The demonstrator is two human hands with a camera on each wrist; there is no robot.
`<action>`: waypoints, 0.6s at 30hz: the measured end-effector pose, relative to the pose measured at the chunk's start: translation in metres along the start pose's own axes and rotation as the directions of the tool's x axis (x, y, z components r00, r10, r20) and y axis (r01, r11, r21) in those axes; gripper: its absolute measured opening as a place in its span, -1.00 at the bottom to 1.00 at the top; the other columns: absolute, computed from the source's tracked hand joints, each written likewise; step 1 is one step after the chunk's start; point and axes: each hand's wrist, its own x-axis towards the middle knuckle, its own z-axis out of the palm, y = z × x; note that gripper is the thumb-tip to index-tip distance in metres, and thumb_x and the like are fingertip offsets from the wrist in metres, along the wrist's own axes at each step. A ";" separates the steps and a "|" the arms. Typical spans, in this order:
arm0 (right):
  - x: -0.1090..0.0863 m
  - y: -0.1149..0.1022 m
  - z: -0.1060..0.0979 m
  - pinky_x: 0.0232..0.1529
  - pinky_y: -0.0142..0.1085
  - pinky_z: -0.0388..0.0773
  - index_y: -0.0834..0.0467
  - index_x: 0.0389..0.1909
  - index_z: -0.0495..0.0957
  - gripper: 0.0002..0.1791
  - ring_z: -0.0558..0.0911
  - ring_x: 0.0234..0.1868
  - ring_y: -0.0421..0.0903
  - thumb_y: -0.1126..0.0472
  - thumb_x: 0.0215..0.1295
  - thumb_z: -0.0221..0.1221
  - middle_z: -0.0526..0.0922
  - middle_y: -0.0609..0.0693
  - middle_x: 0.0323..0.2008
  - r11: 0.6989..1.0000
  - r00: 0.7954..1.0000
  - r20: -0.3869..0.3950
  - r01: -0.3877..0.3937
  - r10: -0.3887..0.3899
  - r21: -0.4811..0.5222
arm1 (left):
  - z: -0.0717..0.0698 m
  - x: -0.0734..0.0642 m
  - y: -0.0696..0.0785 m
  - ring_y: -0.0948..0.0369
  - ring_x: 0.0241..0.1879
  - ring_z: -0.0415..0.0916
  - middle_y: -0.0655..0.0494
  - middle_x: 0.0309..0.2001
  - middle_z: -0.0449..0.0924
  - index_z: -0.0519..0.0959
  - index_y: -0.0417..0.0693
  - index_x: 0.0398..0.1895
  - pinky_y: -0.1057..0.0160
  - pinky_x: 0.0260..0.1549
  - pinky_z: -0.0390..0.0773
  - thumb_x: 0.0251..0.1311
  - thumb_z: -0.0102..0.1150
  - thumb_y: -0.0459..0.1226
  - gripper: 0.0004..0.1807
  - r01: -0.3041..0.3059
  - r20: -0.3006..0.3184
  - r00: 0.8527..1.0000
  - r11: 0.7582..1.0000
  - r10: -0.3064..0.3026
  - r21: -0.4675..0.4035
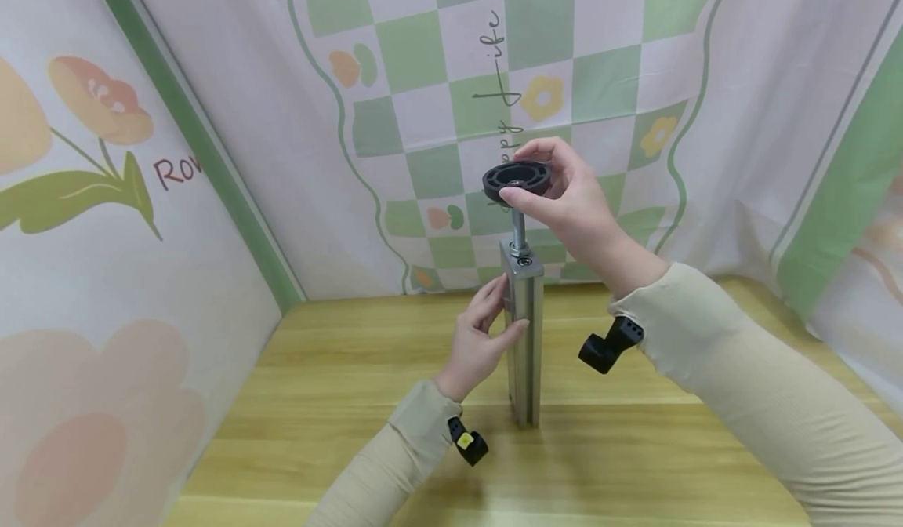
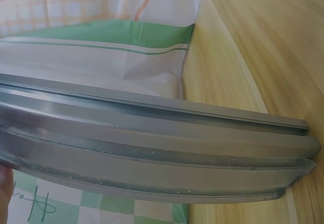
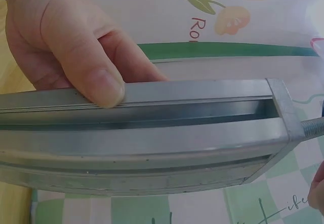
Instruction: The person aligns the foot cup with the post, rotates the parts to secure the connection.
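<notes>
An aluminium profile (image 1: 524, 347) stands upright on the table, with grooves along its sides. A metal end plate (image 1: 522, 260) caps its top, and out of it rises a threaded rod (image 1: 519, 229) with a nut at the base. On the rod sits a round black levelling foot (image 1: 497, 190), its hollow underside facing up. My right hand (image 1: 571, 198) grips the foot by its rim between thumb and fingers. Lower down, my left hand (image 1: 480, 347) holds the profile near its upper part, thumb on the near side. The right wrist view shows that thumb (image 3: 104, 87) on the profile's edge.
The wooden table (image 1: 339, 409) reaches back to a patterned curtain (image 1: 395, 119). Another printed curtain (image 1: 106, 276) hangs on the left. Black wrist cameras (image 1: 608, 347) are strapped at both cuffs.
</notes>
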 end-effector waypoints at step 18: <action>-0.002 -0.005 0.018 -0.10 -0.49 0.43 0.32 -0.11 0.42 -0.45 0.39 -0.21 -0.21 0.18 -0.06 0.45 0.30 -0.10 -0.21 0.895 0.963 -0.217 0.048 -0.159 -0.443 | 0.001 0.001 -0.001 -0.19 0.29 0.23 -0.38 0.32 0.19 0.17 -0.49 0.29 0.18 0.33 0.31 0.11 0.14 -0.62 -0.35 -0.020 -0.008 1.000 1.000 0.020 -0.002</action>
